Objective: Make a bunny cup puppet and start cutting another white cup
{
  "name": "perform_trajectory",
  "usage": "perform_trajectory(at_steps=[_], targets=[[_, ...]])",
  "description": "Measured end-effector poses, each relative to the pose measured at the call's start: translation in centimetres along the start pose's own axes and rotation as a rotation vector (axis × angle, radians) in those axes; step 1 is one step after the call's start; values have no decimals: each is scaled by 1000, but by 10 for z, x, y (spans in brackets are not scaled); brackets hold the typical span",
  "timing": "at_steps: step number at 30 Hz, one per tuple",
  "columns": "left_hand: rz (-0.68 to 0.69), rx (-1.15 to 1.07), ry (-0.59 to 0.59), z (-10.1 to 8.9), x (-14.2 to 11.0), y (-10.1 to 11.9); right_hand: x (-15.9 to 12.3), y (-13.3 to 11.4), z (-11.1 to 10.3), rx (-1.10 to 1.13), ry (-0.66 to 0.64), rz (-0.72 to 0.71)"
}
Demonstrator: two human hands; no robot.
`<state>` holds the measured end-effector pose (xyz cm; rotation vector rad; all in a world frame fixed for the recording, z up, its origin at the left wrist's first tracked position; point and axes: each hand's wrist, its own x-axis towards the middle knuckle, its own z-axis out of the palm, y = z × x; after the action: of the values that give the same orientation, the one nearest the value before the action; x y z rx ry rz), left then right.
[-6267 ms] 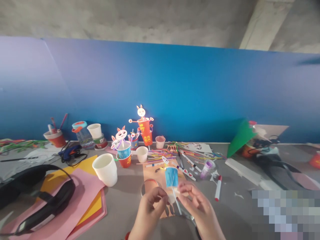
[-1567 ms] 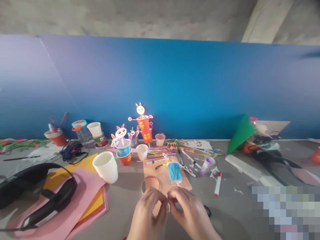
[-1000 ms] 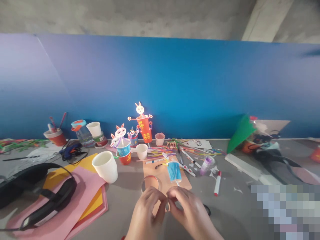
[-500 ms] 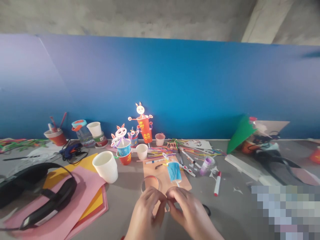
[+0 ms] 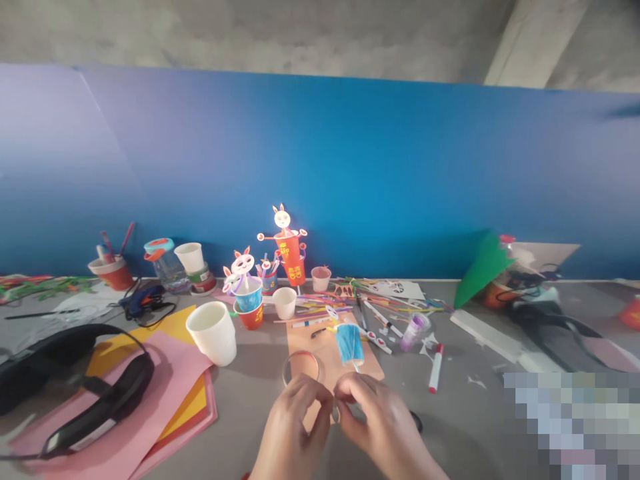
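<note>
My left hand (image 5: 301, 419) and my right hand (image 5: 369, 415) meet fingertip to fingertip above the near end of an orange paper sheet (image 5: 313, 340). Both hands are closed in a pinch. A small piece shows between the fingertips, too little of it to name. Just beyond my left hand lies a roll of clear tape (image 5: 301, 353). Past my right hand, a blue painted paper cup (image 5: 349, 343) rests on its side on the sheet, with a thin white stick poking out of its near end.
A white cup (image 5: 212, 333) stands left, beside pink and yellow paper (image 5: 175, 380) under a black headset (image 5: 103, 400). Rabbit figures on cups, one on a red cup (image 5: 291, 257), stand at the back by the blue partition (image 5: 320, 153). A red-capped marker (image 5: 436, 369) lies right.
My hands stay pinched together over the sheet, their fingertips slightly shifted. The view has moved very slightly; nothing on the table has visibly changed place.
</note>
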<state>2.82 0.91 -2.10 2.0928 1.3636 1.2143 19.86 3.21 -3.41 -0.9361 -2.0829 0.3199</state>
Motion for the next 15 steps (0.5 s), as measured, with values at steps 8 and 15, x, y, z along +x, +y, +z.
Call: perform_trajectory(at_steps=[8, 15], targets=[[-276, -169, -69, -3, 1, 3, -2, -1, -6, 149, -58, 160], [-405, -381, -58, 0, 0, -10, -5, 5, -13, 182, 23, 245]])
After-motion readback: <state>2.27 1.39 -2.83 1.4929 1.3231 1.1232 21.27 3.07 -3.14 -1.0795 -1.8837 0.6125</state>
